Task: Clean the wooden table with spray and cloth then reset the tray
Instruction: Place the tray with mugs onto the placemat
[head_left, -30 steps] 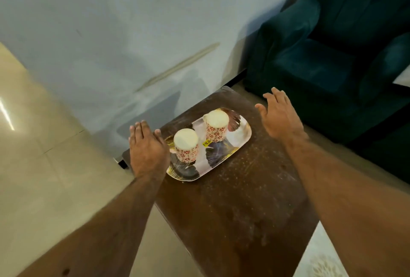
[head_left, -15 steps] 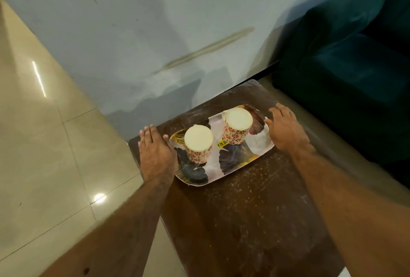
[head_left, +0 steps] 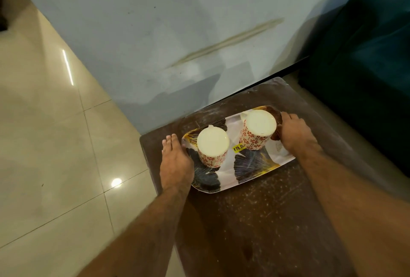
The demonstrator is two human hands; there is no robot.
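A dark wooden table point(head_left: 266, 221), speckled with pale dust, stands against the wall. On its far half lies a patterned tray point(head_left: 255, 165) with dark leaf prints. Two white cups with red flower prints stand upside down on it, the left cup point(head_left: 213, 143) and the right cup point(head_left: 259, 124). My left hand point(head_left: 175, 163) lies along the tray's left end with fingers straight and the thumb hidden. My right hand point(head_left: 292, 132) curls over the tray's right end, beside the right cup. No spray or cloth is in view.
A pale wall point(head_left: 177, 21) runs right behind the table. A dark green sofa point(head_left: 366, 65) stands close on the right. Glossy beige floor tiles point(head_left: 55, 143) spread to the left. A yellow price sticker point(head_left: 238, 148) sits on the tray between the cups.
Both hands have come down and inward from above the table to the two ends of the tray. The view has moved closer. Tray and cups have not shifted.
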